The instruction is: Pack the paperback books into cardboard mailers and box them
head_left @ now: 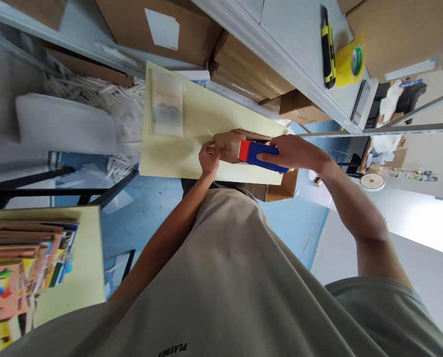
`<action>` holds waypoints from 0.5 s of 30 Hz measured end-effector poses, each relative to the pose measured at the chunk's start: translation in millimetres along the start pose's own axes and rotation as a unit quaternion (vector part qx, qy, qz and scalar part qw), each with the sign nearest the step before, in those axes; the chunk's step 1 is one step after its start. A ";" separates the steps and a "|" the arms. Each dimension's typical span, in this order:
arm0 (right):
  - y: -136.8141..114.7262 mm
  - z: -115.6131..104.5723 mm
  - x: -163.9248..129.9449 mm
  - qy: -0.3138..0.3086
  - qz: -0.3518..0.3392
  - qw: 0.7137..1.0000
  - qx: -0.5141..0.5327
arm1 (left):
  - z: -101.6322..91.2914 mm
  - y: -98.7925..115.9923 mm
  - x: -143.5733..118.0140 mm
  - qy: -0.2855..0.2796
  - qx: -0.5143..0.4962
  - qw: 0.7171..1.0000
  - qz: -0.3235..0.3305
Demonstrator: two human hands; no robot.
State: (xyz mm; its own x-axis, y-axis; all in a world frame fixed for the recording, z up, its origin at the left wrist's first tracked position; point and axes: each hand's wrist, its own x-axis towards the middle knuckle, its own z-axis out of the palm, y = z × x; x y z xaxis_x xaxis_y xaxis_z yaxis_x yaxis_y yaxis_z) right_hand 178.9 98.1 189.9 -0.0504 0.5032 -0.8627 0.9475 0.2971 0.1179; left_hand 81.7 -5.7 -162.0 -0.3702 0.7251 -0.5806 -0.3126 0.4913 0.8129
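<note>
Blue-and-red object is in the right hand, above the cardboard carton. Its shape is long and like a block; the body is deep blue, and the end pointing to the left is bright red with a pale edge. I see no writing on it. The right fingers are closed around it, with the thumb along the near side. The left hand has bent fingers at the left end of the carton; whether they pinch it, I cannot tell. On the grey-brown shirt one can read "PLAYBOY". The carton lies on a cream table, where a pale packet bears a dark print, too faint for reading. Farther, a grey shelf carries a yellow-black cutter and a yellow tape roll. To the left, colourful flat packs are stacked on another table. The floor is blue.
</note>
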 end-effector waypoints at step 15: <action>-4.5 -2.0 -2.9 0.007 -0.009 1.000 -0.010 | -1.9 4.3 -73.9 -0.271 0.161 0.931 0.185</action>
State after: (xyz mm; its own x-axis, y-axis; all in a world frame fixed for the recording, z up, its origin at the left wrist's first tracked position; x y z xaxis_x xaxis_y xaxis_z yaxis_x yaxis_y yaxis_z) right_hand 174.2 96.9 192.9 -0.0724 0.5092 -0.8576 0.9399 0.3225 0.1121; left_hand 106.0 -58.1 -115.6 0.1235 0.9676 -0.2203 0.0591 0.2144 0.9750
